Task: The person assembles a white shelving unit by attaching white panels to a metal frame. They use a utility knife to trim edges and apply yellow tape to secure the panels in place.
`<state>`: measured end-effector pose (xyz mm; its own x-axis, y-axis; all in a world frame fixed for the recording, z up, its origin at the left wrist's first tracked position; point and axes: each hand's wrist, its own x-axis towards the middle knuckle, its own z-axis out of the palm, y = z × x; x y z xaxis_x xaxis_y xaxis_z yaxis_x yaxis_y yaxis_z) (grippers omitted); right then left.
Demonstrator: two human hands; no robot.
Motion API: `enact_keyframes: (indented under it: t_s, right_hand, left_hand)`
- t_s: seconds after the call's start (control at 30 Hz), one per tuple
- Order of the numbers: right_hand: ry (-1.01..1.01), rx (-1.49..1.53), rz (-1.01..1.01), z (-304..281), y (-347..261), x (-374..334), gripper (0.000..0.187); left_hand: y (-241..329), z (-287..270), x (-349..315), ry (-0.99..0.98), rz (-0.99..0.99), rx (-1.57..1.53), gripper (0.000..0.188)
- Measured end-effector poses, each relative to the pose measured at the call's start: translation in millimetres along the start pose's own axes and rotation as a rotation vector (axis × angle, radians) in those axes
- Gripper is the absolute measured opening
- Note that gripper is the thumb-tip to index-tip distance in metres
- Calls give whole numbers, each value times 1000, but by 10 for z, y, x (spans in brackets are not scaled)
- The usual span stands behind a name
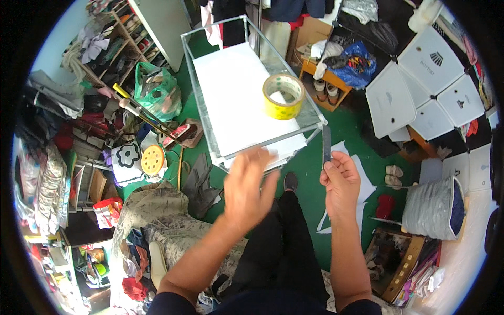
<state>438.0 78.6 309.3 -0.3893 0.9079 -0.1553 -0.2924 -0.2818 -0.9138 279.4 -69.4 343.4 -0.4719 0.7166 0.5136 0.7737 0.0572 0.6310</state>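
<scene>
A small glass-topped table [206,126] with a grey metal frame stands in front of me, and white sheets of paper [231,92] lie on it. On the paper's right side rests a wide roll of yellow tape [284,108]. My left hand [248,181], blurred by motion, hovers at the table's near edge with thumb and fingers apart, and nothing shows in it. To the right of the table's near corner, my right hand [341,181] pinches a thin, dark flat strip [326,143] between thumb and fingers, pointing it away from me.
White paper pieces [362,178] lie on the green floor by my right forearm. A green plastic bag [157,92], a yellow round stool top [153,159] and a patterned cloth [152,210] crowd the left. White cube cabinets [428,86] and a shoe rack [332,79] stand right.
</scene>
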Motion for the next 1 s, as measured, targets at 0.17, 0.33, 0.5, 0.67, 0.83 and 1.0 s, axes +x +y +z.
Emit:
enact_keyframes:
  t_s: [0.17, 0.33, 0.5, 0.67, 0.83, 1.0]
  right_hand:
    - [-13, 171, 92, 156, -29, -22, 19]
    - [-7, 188, 125, 290, -123, 33, 19]
    - [-6, 74, 87, 465, -172, 188, 20]
    - [-18, -14, 157, 721, -227, 268, 26]
    - [-208, -294, 6, 520, -48, -341, 26]
    - [-778, -620, -257, 380, -15, -1198, 49]
  left_hand:
    - [-255, -75, 969, -102, 25, 295, 53]
    - [-479, 41, 1172, -208, 56, 394, 31]
    - [-188, -408, 868, 54, 20, 164, 27]
    - [2, -912, 105, 107, -64, 155, 26]
    - [94, -1133, -805, -8, -188, -3, 37]
    - [136, -979, -1306, -173, -242, -177, 37]
